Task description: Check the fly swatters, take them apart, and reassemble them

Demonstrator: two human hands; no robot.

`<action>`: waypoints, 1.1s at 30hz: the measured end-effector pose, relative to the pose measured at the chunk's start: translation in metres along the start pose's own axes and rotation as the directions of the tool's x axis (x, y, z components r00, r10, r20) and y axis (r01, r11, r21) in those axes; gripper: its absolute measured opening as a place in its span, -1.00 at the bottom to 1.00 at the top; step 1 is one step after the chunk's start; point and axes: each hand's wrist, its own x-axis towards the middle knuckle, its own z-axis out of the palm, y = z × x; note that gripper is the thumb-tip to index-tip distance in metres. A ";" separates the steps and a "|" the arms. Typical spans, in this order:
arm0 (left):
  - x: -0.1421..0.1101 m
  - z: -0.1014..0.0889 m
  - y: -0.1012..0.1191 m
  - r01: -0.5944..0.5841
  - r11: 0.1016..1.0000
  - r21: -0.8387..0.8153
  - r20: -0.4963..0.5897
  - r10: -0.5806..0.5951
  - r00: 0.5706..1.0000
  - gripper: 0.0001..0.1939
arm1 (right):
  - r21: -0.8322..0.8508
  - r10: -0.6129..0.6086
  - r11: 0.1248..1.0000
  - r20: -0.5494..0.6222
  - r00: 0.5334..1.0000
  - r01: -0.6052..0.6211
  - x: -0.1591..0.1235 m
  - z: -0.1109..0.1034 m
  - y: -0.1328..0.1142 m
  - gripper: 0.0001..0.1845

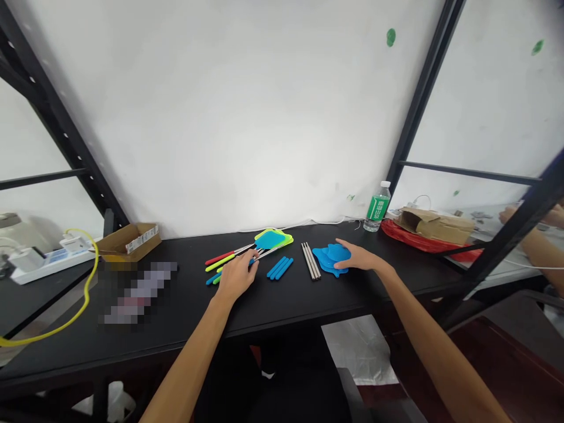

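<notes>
Several telescopic fly swatters lie in a fanned pile at the left middle, with red, yellow-green and blue handles, metal rods, and blue and yellow-green heads [269,239]. Over this pile is my left hand [238,275], its fingers closed on a blue-handled fly swatter [254,258]; part of its handle is hidden by the hand. My right hand [358,257] rests at the right edge of a stack of loose blue swatter heads [326,258], thumb and fingers apart. Between the hands lie blue handle sleeves [280,268] and a row of metal rods [311,261].
An opened cardboard box [132,242] and a pixelated patch [141,294] are on the left. A water bottle [378,207] stands at the back right, beside a red bag [409,238] with a cardboard piece. Black shelf posts frame the black table [185,329]. Another person's arm [540,249] shows far right.
</notes>
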 end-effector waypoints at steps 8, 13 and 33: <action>-0.001 0.000 -0.001 -0.004 1.000 -0.004 0.005 0.004 1.000 -0.81 | -0.048 0.011 0.999 -0.049 0.999 -0.014 0.007 -0.005 0.005 0.09; 0.000 0.000 0.000 -0.004 1.000 -0.011 0.004 0.004 1.000 -0.80 | 0.011 0.015 1.000 -0.050 0.999 -0.015 0.005 -0.016 0.009 -0.12; -0.001 -0.001 0.000 0.001 1.000 -0.024 0.006 -0.001 1.000 -0.79 | 0.700 0.023 0.661 -0.379 0.925 0.270 0.042 0.001 -0.091 -0.67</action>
